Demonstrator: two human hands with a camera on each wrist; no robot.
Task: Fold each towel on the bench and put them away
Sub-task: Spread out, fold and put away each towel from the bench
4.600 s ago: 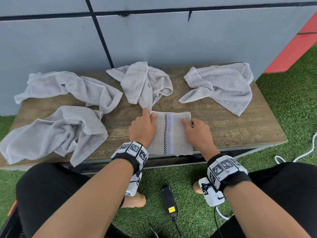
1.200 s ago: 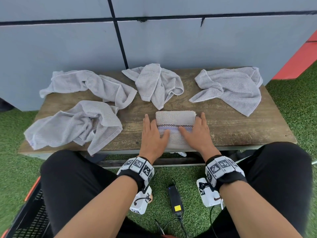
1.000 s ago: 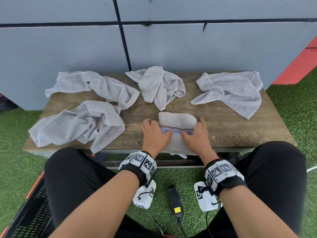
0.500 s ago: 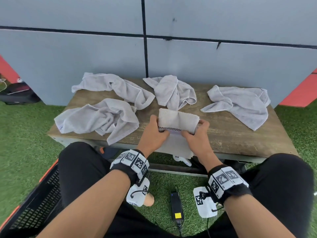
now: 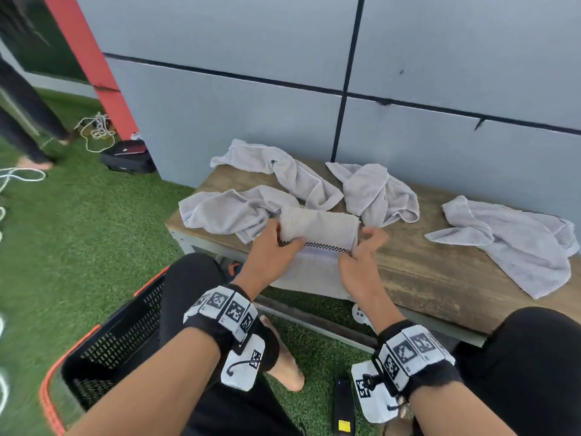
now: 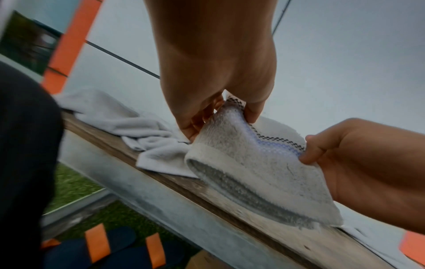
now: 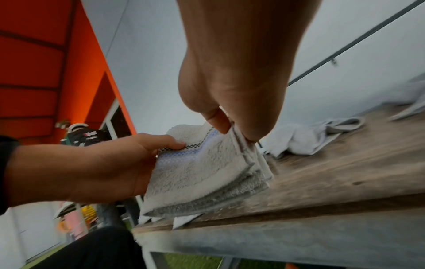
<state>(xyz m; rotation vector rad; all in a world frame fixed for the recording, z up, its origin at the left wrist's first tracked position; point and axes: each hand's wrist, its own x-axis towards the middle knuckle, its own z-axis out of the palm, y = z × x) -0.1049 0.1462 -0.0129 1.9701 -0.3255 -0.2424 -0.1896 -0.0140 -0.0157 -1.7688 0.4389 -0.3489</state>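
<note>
A folded grey towel (image 5: 317, 229) with a checked and blue stripe is held just above the front left part of the wooden bench (image 5: 440, 278). My left hand (image 5: 279, 243) pinches its left end, thumb on the near side. My right hand (image 5: 361, 243) pinches its right edge. The left wrist view shows my left hand (image 6: 220, 109) gripping the folded towel (image 6: 241, 163) at the stripe. In the right wrist view my right hand (image 7: 232, 131) pinches the stacked layers of the towel (image 7: 202, 171). Several crumpled grey towels lie on the bench, one at the left end (image 5: 232, 212).
More crumpled towels lie at the back left (image 5: 283, 168), back middle (image 5: 377, 190) and right (image 5: 509, 240). A black basket with an orange rim (image 5: 110, 341) stands on the grass by my left knee. A grey wall runs behind the bench. Cables lie on the grass.
Both hands have lifted the folded towel off the bench and carried it left. The view has swung left, bringing the basket into sight.
</note>
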